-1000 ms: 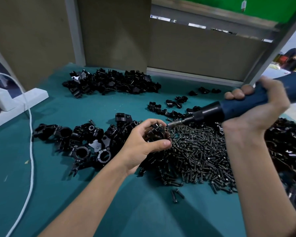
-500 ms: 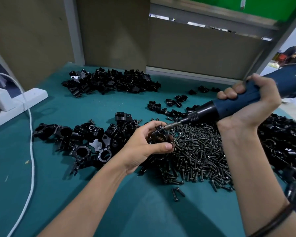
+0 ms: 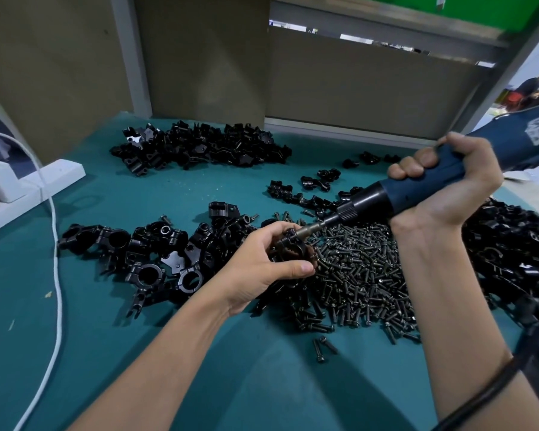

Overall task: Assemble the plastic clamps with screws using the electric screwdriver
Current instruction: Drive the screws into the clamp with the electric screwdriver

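My left hand (image 3: 262,269) grips a black plastic clamp (image 3: 296,248) just above the left edge of a large pile of dark screws (image 3: 361,275). My right hand (image 3: 448,185) is wrapped round the blue body of the electric screwdriver (image 3: 411,194). The tool slants down to the left, and its metal bit meets the screw at the top of the held clamp. My fingers hide much of the clamp.
Heaps of black clamp parts lie on the teal mat (image 3: 168,353): one at the back (image 3: 199,147), one left of my hand (image 3: 150,253), one at the right (image 3: 517,259). A white power strip (image 3: 22,188) and white cable (image 3: 55,275) run along the left.
The screwdriver has swung down and left until its bit reached the clamp. My left hand has stayed in place, holding the clamp.
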`<action>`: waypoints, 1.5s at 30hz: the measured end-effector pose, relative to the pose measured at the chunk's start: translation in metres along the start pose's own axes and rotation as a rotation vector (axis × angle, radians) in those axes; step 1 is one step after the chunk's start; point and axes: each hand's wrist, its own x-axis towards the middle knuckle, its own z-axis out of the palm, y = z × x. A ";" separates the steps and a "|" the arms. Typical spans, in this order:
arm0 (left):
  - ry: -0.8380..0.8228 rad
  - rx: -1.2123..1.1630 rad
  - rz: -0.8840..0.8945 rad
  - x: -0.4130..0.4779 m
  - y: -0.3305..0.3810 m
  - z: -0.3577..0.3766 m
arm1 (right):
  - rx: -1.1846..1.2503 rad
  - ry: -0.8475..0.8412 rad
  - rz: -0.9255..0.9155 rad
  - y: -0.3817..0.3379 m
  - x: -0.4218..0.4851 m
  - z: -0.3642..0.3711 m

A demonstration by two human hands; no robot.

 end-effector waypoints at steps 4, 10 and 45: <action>-0.007 -0.025 -0.022 -0.001 0.002 0.001 | 0.006 0.005 0.010 0.001 0.000 -0.001; 0.005 -0.034 -0.036 -0.002 0.001 0.002 | 0.016 0.000 0.014 0.004 0.000 0.000; 0.107 -0.013 0.031 -0.001 0.003 0.002 | -0.032 -0.076 0.099 0.020 0.019 0.017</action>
